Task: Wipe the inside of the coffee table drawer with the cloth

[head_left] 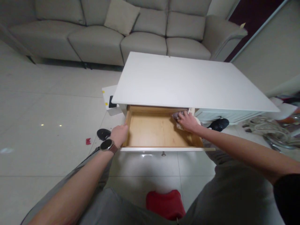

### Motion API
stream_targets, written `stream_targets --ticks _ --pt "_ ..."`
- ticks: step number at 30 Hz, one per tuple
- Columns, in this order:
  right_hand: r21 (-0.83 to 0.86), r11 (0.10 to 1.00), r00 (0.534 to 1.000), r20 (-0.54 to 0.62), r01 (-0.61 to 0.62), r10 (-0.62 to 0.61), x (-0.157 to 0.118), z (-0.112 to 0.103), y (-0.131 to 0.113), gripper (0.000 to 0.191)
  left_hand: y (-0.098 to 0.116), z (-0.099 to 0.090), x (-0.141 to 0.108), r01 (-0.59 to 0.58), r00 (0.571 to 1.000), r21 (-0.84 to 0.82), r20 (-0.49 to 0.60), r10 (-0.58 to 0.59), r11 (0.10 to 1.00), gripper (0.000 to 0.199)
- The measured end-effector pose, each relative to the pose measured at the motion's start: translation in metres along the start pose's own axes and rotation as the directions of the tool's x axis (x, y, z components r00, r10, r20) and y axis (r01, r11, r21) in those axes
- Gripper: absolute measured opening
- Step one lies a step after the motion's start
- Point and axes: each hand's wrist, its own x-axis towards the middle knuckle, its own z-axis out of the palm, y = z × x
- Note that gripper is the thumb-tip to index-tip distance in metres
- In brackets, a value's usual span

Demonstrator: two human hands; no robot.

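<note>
A: What occupies the centre of the head view?

B: An open, wooden-floored drawer [150,129], drawn out from beneath a white counter [187,81]. Its white front panel [140,149] runs level across the frame, just below the centre, and bears a small knob [163,153].

A: What is the state of the left hand [119,135]?

B: Left of centre, it grasps the drawer's side wall, the fingers curled over the upper edge. A dark-faced watch [107,144] encircles the wrist.

A: And the right hand [187,121]?

B: Right of centre, it reaches into the drawer and grasps a crumpled cloth [176,116], the fingers bent over it. The cloth, partly purplish and partly pale, lies in the far right corner of the drawer; the hand covers much of it.

A: Which objects surround these?

B: A grey sofa [144,47] spans the top of the frame, with a pale cushion [122,17] at upper centre. A white box [107,93] stands beside the counter's left end. A red scrap [88,141] lies on the tiled floor [47,125], at left. One dark shoe [103,134] shows near the left wrist, another dark shoe [219,125] beyond the right forearm. At bottom centre sits a red object [166,204], partly cut off by the person's grey trousers [234,197].
</note>
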Motion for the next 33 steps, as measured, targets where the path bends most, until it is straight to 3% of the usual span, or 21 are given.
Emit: stream_targets --ticks 8,14,21,26,29,33 --pt "-0.104 0.98 0.96 0.209 -0.168 0.187 0.029 0.031 0.022 0.047 0.003 0.003 -0.001 0.048 0.999 0.015 0.0 -0.048 0.999 0.053" --pt "-0.065 0.988 0.949 0.274 -0.143 0.155 0.035 0.017 0.023 0.047 0.003 0.002 -0.003 0.051 0.999 0.029 0.012 -0.051 0.998 0.051" --pt "-0.083 0.994 0.959 0.28 0.075 -0.049 -0.009 0.015 0.012 0.041 0.002 0.001 -0.003 0.037 0.999 0.035 0.004 -0.037 0.999 0.05" --pt "0.012 0.98 0.93 0.311 0.2 -0.194 -0.053 0.017 -0.005 0.033 0.003 -0.004 -0.004 0.022 1.0 0.054 0.016 -0.023 0.998 0.047" --pt "0.031 0.974 0.912 0.345 0.225 -0.222 -0.067 0.011 -0.012 0.035 0.004 -0.006 -0.006 0.029 1.0 0.047 0.01 -0.029 0.998 0.045" --pt "0.09 0.972 0.921 0.311 0.217 -0.234 -0.073 0.001 -0.004 0.03 0.004 -0.007 -0.006 0.04 0.999 0.034 0.013 -0.04 0.999 0.044"
